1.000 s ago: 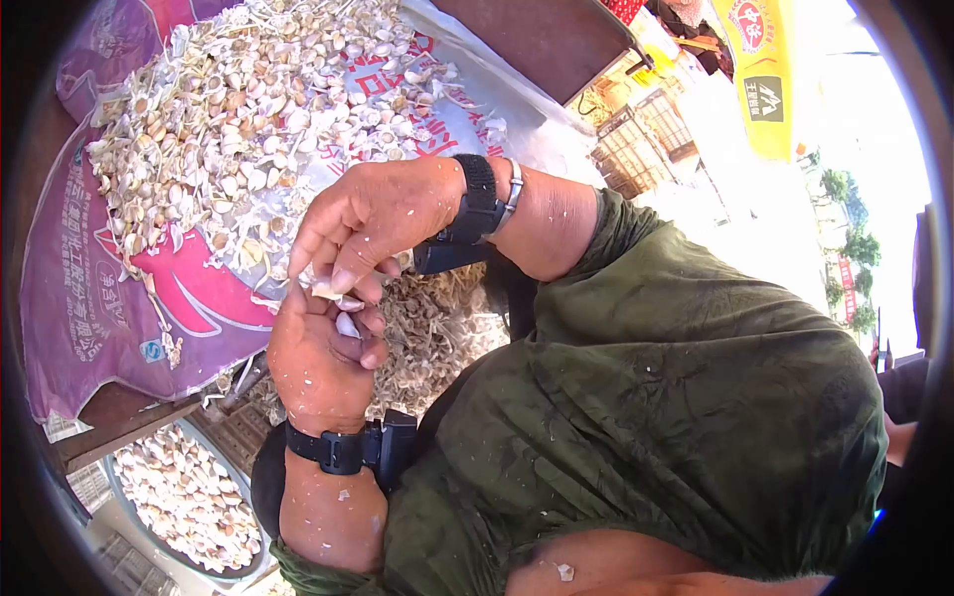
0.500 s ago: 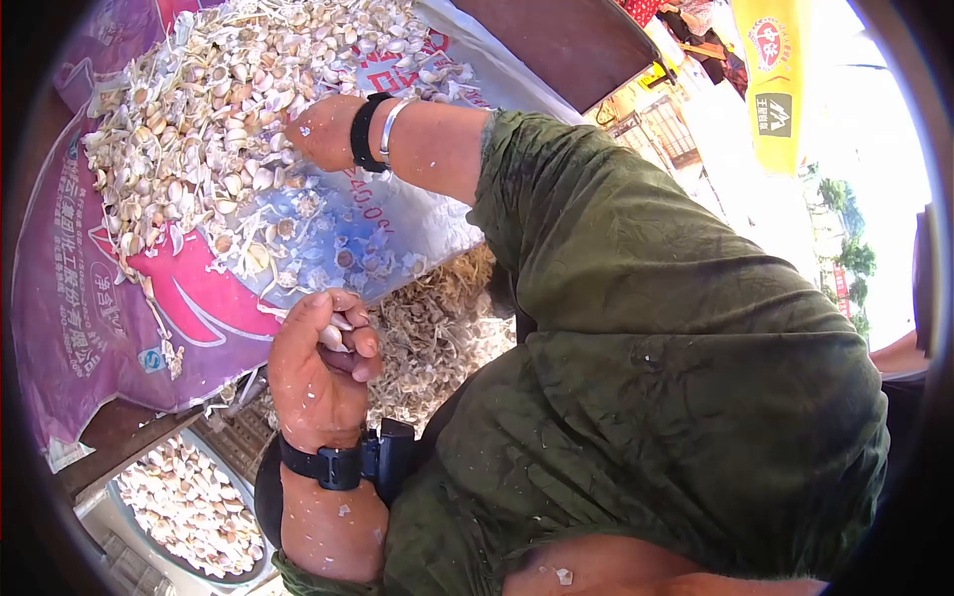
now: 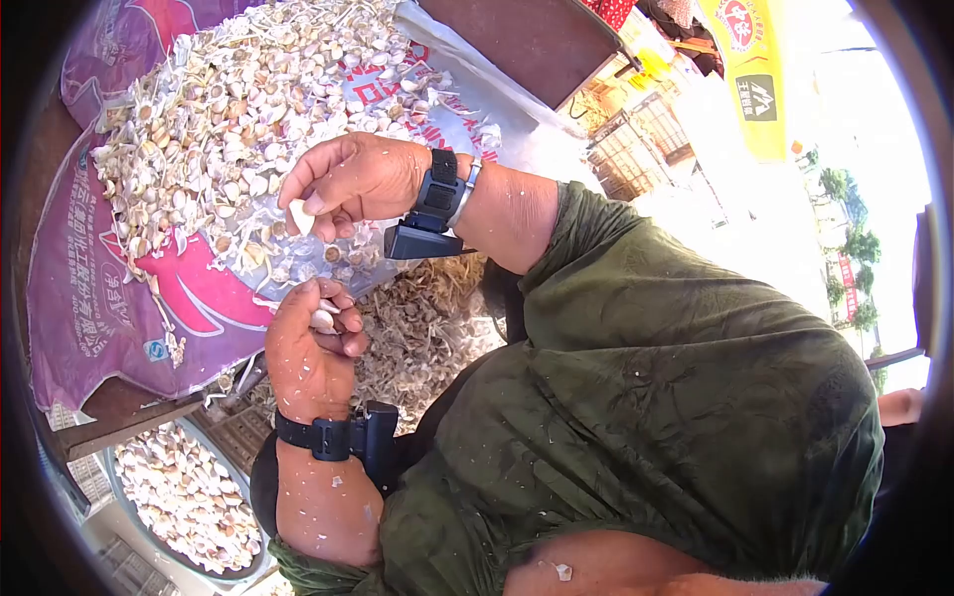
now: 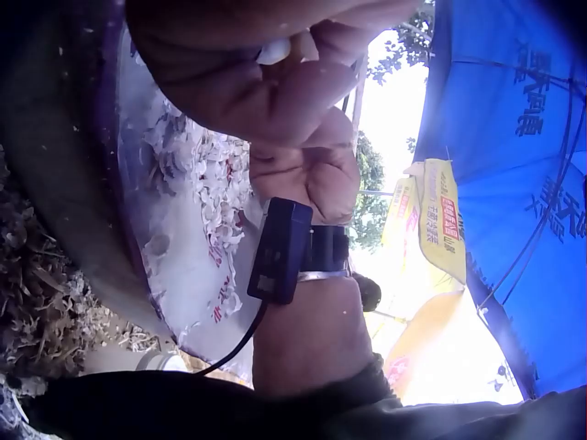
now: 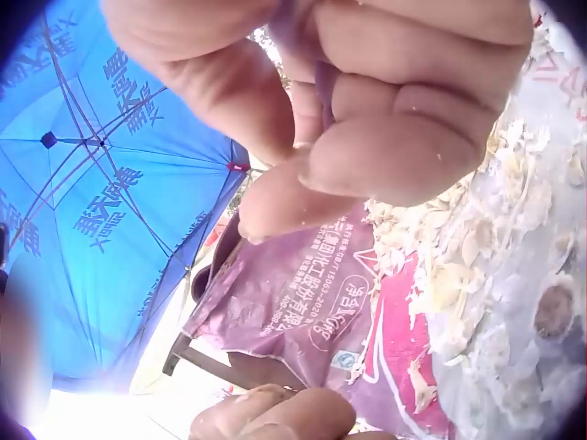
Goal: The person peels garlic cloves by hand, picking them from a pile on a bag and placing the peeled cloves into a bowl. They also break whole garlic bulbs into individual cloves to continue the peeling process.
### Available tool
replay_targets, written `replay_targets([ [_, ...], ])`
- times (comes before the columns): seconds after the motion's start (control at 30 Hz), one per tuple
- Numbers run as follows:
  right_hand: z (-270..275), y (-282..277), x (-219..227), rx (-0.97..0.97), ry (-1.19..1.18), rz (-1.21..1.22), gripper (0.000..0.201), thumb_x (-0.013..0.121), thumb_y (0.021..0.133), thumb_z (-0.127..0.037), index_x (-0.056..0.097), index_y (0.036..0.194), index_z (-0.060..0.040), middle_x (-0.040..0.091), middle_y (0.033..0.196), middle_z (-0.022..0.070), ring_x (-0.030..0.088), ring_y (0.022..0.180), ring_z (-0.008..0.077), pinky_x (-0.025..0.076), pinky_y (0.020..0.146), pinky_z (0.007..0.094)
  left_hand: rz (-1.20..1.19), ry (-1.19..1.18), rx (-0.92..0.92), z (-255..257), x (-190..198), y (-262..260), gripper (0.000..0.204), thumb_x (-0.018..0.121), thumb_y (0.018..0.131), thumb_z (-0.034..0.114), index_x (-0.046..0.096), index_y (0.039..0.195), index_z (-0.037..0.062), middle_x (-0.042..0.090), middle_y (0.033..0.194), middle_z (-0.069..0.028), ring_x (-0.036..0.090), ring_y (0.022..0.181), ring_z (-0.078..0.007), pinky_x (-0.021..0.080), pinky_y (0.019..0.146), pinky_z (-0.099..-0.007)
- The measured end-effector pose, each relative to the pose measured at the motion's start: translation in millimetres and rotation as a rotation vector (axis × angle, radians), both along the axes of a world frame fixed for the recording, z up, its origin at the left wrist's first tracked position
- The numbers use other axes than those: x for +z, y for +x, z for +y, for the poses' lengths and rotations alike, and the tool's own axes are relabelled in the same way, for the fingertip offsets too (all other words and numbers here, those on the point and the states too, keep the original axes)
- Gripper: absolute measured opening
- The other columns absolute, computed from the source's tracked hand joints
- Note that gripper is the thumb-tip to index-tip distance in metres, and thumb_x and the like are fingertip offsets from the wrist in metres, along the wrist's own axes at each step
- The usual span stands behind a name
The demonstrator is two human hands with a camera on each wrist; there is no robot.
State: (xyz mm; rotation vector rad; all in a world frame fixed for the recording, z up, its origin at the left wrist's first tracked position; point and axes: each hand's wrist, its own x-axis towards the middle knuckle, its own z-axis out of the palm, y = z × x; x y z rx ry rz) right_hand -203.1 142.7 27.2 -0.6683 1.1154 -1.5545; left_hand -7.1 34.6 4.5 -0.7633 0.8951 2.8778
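My right hand (image 3: 366, 181) pinches a pale garlic clove (image 3: 300, 217) between thumb and fingers, just above the near edge of a garlic heap (image 3: 214, 124). Below it in the head view, my left hand (image 3: 308, 358) is palm up, fingers curled round garlic cloves (image 3: 323, 316). The left wrist view shows a bit of white clove (image 4: 273, 51) among those fingers. In the right wrist view, the thumb and fingertips hide the pinched clove, and the left fingers (image 5: 275, 417) show at the bottom.
The heap lies on a printed purple and white sack (image 3: 89, 328). Loose husks (image 3: 417, 338) pile up below the sack's edge. A basin (image 3: 241, 482) full of cloves stands at lower left, and stacked crates (image 3: 641, 144) at upper right. A blue canopy (image 5: 101, 183) hangs overhead.
My right hand left the left hand, reached over the heap, and has come back partway with a garlic clove in its fingertips. The left hand stays almost in place, still holding cloves.
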Motion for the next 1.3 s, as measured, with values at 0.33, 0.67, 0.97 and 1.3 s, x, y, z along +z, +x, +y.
replay_targets([
  [0.33,-39,-17,29,-0.136,0.387,0.828,0.018,0.061,0.087,-0.008,0.068,0.103,-0.0031,0.070,0.087,0.0077,0.064,0.068,0.0097,0.048,0.057,0.0242,-0.012,0.096,0.125,-9,5,7,0.018,0.051,0.095,0.019,0.058,0.097,0.0023,0.059,0.090,-0.0100,0.056,0.069,-0.0161,0.038,0.045,-0.0236],
  [0.67,-120,-97,-34,0.261,0.666,1.857,0.028,0.054,0.082,-0.007,0.066,0.107,-0.0121,0.067,0.106,0.0127,0.064,0.100,0.0317,0.051,0.083,0.0394,0.114,0.158,0.046,-19,6,8,0.016,0.050,0.091,0.011,0.056,0.101,-0.0003,0.057,0.092,-0.0110,0.056,0.067,-0.0165,0.040,0.045,-0.0242],
  [0.97,-69,-83,-30,-0.105,0.438,0.665,0.024,0.071,0.080,-0.010,0.065,0.102,-0.0030,0.067,0.074,0.0077,0.065,0.063,0.0153,0.049,0.054,0.0284,0.081,0.094,0.019,-15,7,10,0.015,0.050,0.093,0.013,0.056,0.100,0.0012,0.057,0.087,-0.0090,0.055,0.065,-0.0155,0.040,0.045,-0.0239],
  [1.3,-21,9,14,0.142,0.028,0.255,0.024,0.070,0.085,-0.004,0.067,0.108,-0.0006,0.068,0.084,0.0060,0.064,0.067,0.0102,0.049,0.056,0.0239,0.092,0.110,0.035,-6,5,5,0.024,0.052,0.095,0.025,0.058,0.100,0.0027,0.059,0.084,-0.0075,0.054,0.064,-0.0157,0.038,0.047,-0.0246],
])
